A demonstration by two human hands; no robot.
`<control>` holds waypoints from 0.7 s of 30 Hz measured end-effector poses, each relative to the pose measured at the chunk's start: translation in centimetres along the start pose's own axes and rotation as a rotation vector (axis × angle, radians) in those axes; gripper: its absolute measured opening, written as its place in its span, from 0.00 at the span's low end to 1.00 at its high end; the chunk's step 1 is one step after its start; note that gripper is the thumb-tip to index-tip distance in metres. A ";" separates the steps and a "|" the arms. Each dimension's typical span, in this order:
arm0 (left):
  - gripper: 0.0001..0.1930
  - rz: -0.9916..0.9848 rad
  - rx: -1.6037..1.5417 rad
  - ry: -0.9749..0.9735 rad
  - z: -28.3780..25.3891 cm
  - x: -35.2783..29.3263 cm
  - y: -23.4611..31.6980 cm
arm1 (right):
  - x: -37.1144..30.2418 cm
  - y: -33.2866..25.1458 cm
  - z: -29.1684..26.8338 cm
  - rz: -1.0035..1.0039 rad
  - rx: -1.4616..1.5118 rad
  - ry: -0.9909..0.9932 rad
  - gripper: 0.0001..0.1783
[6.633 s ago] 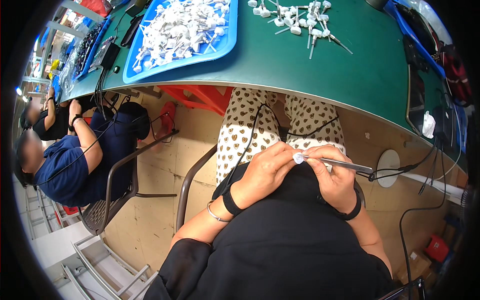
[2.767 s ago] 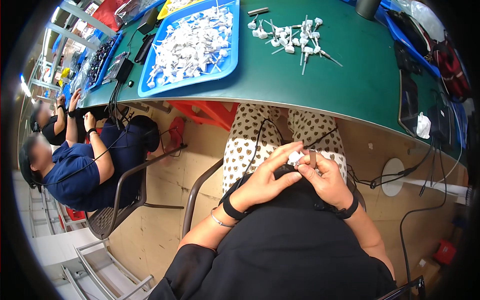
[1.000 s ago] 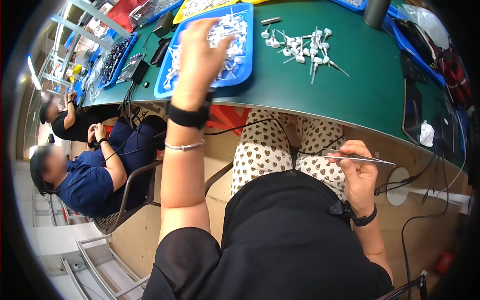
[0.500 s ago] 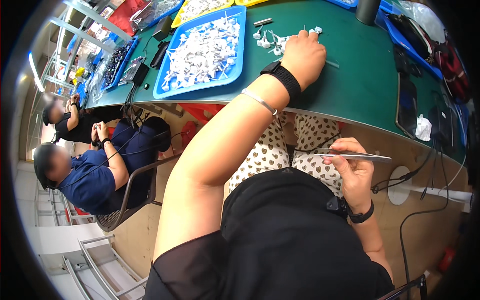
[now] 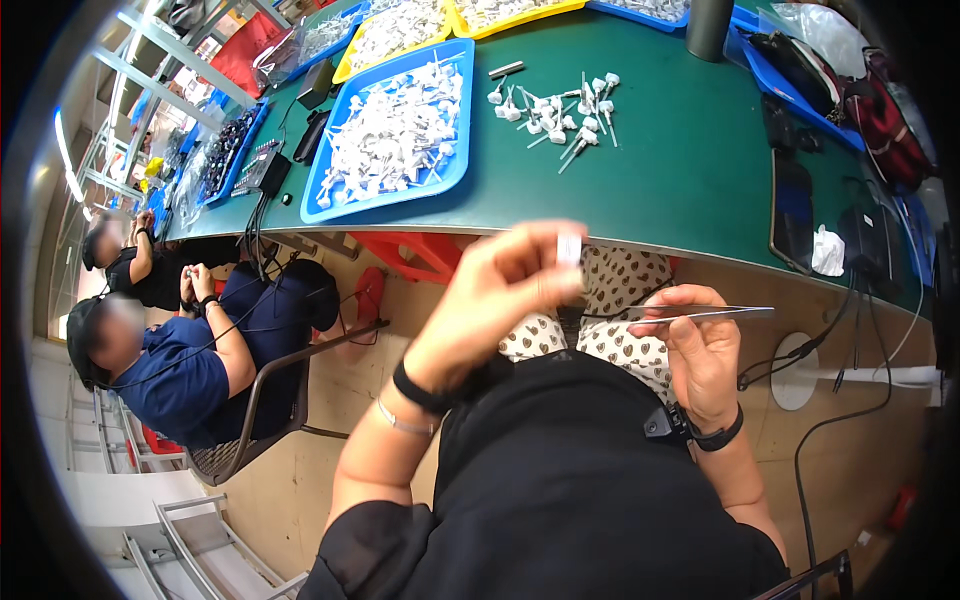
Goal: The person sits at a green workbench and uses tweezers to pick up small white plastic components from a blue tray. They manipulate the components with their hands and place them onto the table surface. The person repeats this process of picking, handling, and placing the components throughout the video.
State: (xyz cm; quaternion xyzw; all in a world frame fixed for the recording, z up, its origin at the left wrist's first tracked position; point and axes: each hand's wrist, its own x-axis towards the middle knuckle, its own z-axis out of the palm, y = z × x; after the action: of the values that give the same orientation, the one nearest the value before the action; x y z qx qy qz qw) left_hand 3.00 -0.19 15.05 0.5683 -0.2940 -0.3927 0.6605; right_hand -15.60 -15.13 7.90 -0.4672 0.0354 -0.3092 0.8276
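Observation:
Just in front of the table's edge, over my lap, is my left hand [image 5: 505,290]. Its thumb and fingers pinch a small white plastic piece [image 5: 569,249]; the rest of the piece is hidden by my fingers. To the right, my right hand [image 5: 703,355] is closed around a pair of metal tweezers [image 5: 715,314], their tips pointing left toward my left hand and apart from the white piece. On the green table [image 5: 680,190] beyond, a loose pile of white plastic parts with thin stems [image 5: 557,115] lies scattered.
A blue tray [image 5: 466,130] full of similar white parts stands at the left, with a yellow tray [image 5: 342,72] behind it. A grey cylinder [image 5: 709,30] stands at the back. A phone [image 5: 791,210] and crumpled tissue [image 5: 828,250] lie right. Two people sit at the left.
My left hand has come back from the pile on the table to above my lap, now with a white piece in its fingers. The right hand with the tweezers has barely moved.

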 end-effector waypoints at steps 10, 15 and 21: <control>0.13 -0.215 -0.043 0.080 -1.1 -4.7 -8.8 | 0.1 2.0 1.6 0.172 -0.021 0.006 0.14; 0.14 -0.191 -0.029 0.143 -1.2 -4.4 -11.9 | 0.4 2.7 2.0 0.180 -0.272 0.029 0.12; 0.07 0.031 0.116 0.217 -1.2 -3.5 -13.6 | 0.1 5.6 2.6 0.036 -0.683 -0.062 0.09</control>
State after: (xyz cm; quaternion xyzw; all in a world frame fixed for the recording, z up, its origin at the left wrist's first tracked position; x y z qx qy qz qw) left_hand -0.32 2.75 1.67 0.6403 -0.2517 -0.3009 0.6604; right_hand -11.92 -11.14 4.97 -0.7257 0.1201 -0.2506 0.6294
